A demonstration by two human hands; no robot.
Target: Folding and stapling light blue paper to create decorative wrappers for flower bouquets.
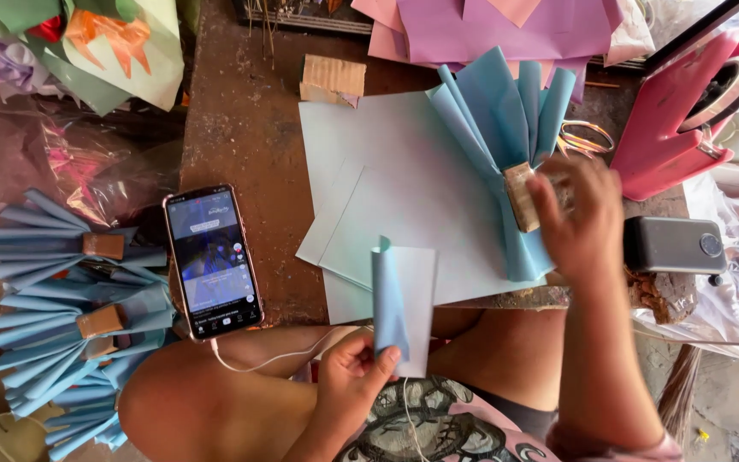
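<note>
Two hands at the bench (241, 128), left hand (348, 381) fingers pinching a rolled blue paper piece (391, 299), right hand (579, 218) fingers curled around a taped blue paper fan (506, 128), pink tape dispenser (669, 120) holding a tape roll (724, 90)

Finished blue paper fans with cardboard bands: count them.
3 at least: two stacked at far left, one under the right hand on the table. More may hide lower left.

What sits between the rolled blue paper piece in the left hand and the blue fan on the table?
Nothing visible. The left hand holds the rolled blue paper piece at the table edge; only flat pale blue paper sheets lie between it and the fan of blue paper folds, which the right hand holds.
</note>
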